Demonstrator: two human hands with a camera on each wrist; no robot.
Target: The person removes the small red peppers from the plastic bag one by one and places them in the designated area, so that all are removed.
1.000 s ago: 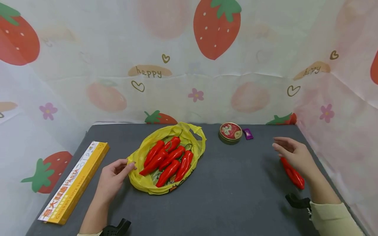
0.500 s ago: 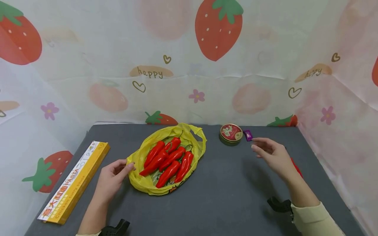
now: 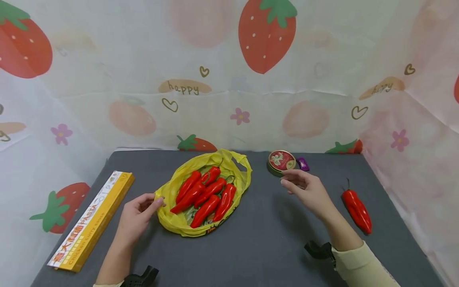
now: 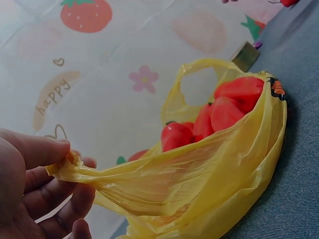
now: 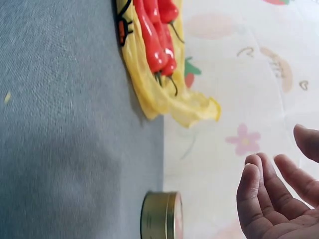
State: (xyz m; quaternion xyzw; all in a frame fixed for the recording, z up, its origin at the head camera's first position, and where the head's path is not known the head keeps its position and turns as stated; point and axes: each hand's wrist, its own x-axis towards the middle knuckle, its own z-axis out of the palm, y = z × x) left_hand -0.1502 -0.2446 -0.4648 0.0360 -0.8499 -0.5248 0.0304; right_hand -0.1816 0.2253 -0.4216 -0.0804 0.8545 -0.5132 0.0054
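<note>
My left hand pinches the left edge of a yellow plastic bag between thumb and fingers; the left wrist view shows the gathered film in that pinch. Several red chili peppers lie inside the open bag. Over the table, just in front of a round red-lidded tin, hovers my right hand. Its fingers are loosely bent and hold nothing, as the right wrist view confirms. A single red chili pepper with its stem lies on the table right of that hand.
A yellow and white pasta box lies slantwise along the left side. Beside the tin sits a small purple wrapped candy. The grey table meets a strawberry-print cloth behind and at both sides.
My right hand has moved left, away from the lone pepper, which now shows fully, to near the tin. The left hand keeps its hold on the bag without moving.
</note>
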